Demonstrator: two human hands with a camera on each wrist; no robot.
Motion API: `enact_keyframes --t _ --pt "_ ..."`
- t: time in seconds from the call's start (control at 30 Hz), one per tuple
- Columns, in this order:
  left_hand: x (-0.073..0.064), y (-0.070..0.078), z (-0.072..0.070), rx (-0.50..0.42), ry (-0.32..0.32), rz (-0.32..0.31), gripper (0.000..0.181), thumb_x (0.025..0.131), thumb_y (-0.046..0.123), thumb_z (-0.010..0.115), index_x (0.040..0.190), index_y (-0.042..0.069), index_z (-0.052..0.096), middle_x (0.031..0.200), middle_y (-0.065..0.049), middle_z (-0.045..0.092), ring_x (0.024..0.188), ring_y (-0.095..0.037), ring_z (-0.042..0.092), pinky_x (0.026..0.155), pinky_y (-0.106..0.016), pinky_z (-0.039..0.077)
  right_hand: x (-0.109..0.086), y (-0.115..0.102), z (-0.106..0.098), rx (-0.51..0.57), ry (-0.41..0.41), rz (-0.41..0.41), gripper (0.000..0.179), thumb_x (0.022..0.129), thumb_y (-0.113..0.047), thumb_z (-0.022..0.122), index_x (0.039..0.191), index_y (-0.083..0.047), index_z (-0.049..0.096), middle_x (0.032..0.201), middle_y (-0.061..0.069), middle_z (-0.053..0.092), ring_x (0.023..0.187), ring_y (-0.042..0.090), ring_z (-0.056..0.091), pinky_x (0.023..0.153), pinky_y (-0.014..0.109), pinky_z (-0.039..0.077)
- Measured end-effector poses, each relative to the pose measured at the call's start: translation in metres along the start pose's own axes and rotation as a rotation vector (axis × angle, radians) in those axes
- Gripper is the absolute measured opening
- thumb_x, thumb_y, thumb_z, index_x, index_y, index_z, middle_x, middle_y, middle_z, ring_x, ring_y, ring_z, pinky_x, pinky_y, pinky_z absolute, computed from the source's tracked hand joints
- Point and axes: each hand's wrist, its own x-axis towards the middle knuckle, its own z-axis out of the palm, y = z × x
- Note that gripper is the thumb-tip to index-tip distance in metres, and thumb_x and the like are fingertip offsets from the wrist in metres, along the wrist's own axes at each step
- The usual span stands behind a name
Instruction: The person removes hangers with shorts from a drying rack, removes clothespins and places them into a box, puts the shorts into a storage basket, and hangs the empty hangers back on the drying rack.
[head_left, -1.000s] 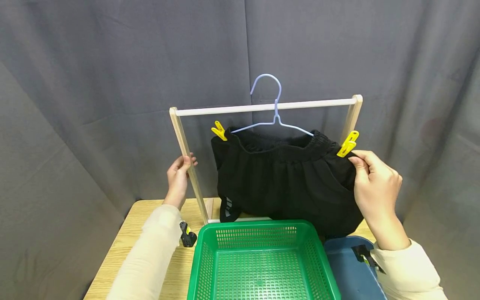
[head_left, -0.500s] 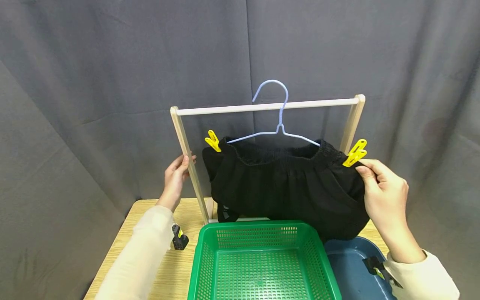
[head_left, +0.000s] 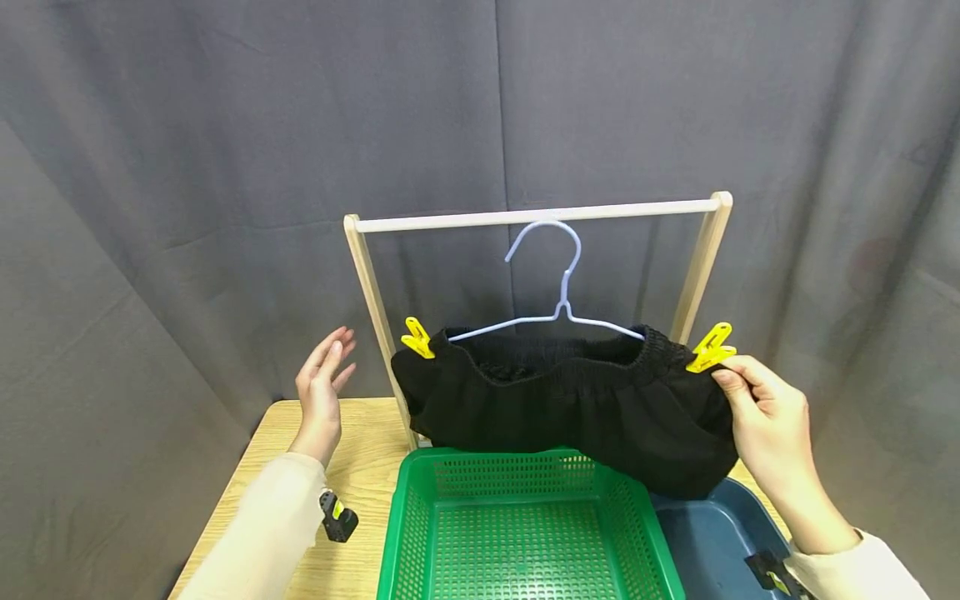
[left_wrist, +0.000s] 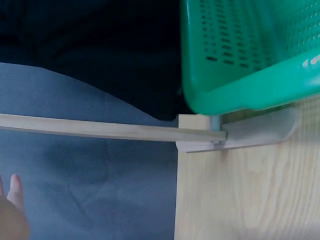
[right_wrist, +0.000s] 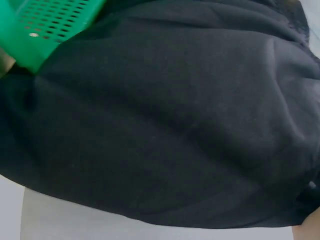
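Note:
Black shorts (head_left: 555,408) hang from a pale blue hanger (head_left: 517,322), with a yellow clothespin (head_left: 417,338) at the left end of the waistband and another yellow clothespin (head_left: 711,348) at the right end. My right hand (head_left: 772,417) pinches the waistband's right corner, just below that clothespin. To the left of the wooden rack (head_left: 378,304), my left hand (head_left: 321,387) is held up with its fingers spread, touching nothing. The hanger's hook sits just under the rack's white top bar (head_left: 465,220). Black cloth fills most of the right wrist view.
A green perforated basket (head_left: 401,517) stands in front of the rack, below the shorts. Beside it on the right is a blue basin (head_left: 697,542), partly covered by the shorts. The wooden table (head_left: 367,492) shows at the left, and a grey curtain (head_left: 225,125) hangs behind.
My left hand has let go of the rack's left post and moved left. The hanger and shorts have come down, with my right hand lower too; the hook has dropped from above the bar.

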Motion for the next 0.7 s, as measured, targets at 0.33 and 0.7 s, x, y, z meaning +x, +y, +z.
enact_keyframes --t 0.33,0.7 --pt "-0.029 0.002 -0.011 -0.141 0.007 0.005 0.028 0.104 0.014 0.048 0.121 0.002 0.067 0.108 0.003 0.073 0.109 -0.018 0.065 0.093 -0.029 0.048 -0.019 0.026 0.009 0.072 -0.091 -0.006 0.004 0.093 0.005 0.063 0.090 0.003 0.066 0.087 -0.031 0.055 0.081 -0.010 0.050 0.076 0.008 0.036" --pt "-0.058 -0.002 -0.023 -0.149 -0.183 -0.058 0.031 0.107 0.017 0.040 0.123 0.009 0.065 0.114 0.005 0.071 0.113 -0.017 0.062 0.096 -0.034 0.048 -0.040 0.049 0.017 0.093 -0.132 0.113 0.006 0.095 0.006 0.060 0.096 0.009 0.065 0.089 -0.032 0.057 0.085 -0.010 0.050 0.078 0.008 0.036"
